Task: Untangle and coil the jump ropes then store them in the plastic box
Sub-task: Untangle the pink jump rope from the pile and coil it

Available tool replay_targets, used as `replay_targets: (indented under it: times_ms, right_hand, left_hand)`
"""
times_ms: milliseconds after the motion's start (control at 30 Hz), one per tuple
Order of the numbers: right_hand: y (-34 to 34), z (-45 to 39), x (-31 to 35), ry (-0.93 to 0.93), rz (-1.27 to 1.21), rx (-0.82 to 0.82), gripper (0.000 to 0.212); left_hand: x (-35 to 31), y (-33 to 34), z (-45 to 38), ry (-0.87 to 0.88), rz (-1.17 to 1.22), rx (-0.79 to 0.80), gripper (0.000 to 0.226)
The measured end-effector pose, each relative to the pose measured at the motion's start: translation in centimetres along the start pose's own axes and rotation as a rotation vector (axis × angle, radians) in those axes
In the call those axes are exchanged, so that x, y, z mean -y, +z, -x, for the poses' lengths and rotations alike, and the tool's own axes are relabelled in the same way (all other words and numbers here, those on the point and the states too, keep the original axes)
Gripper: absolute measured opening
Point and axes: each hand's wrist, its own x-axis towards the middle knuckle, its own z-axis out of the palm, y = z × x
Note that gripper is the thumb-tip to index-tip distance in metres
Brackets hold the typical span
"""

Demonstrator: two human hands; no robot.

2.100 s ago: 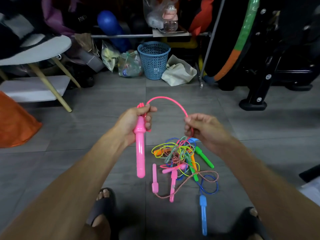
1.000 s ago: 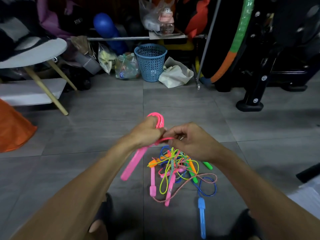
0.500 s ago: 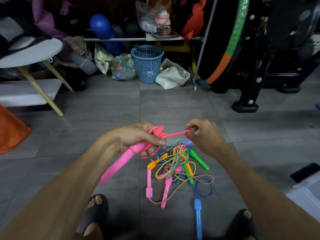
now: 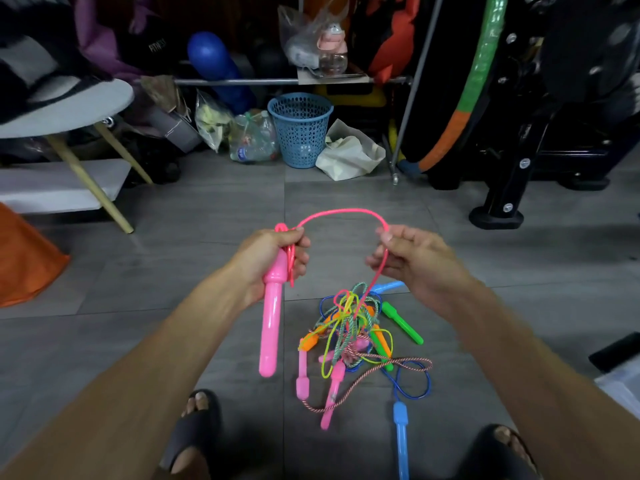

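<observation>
My left hand grips the top of a pink jump rope handle that hangs downward, with a few pink coils bunched in the same fist. The pink rope arcs over to my right hand, which pinches it; from there it drops into a tangled pile of jump ropes on the floor. The pile holds yellow, blue, green and braided cords with pink, orange, green and blue handles. A corner of the plastic box shows at the right edge.
Grey tiled floor all round. My sandalled feet flank the pile. Behind stand a blue mesh basket, bags, a white stool, an orange cone at left and black exercise equipment at right.
My hands have moved apart and lifted, drawing a new length of pink rope out of the pile into an arc. The pink handle has swung from slanted to hanging straight down.
</observation>
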Motion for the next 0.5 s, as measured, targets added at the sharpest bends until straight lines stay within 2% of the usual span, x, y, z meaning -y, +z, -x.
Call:
replay_targets:
  times_ms: [67,100,233,367,433,500]
  right_hand:
    - [-0.4,0.1,0.9,0.020,-0.196,-0.025,0.010]
    - [-0.6,0.1,0.9,0.023,-0.186,-0.055,0.013]
    - [-1.9,-0.4,-1.0,-0.031,0.537,-0.164,0.027]
    - [-1.2,-0.3,-2.3,-0.138,1.093,-0.006,0.030]
    - [-0.6,-0.1,-2.9,-0.235,1.206,0.082,0.022]
    - [0.1,0.2,-3.2,-0.293,1.209,0.138,0.017]
  left_hand:
    - [0.3,0.0,0.0,-0.036,-0.043,-0.023,0.026]
    - [0.3,0.1,0.1,-0.050,-0.052,-0.011,0.025]
    - [0.0,0.5,0.6,-0.037,0.144,0.092,0.023]
    - [-0.1,0.6,0.9,0.052,0.236,0.137,0.014]
    - [0.0,0.7,0.8,0.066,0.249,0.141,0.021]
    - [0.2,1.1,0.6,0.085,0.275,0.121,0.024]
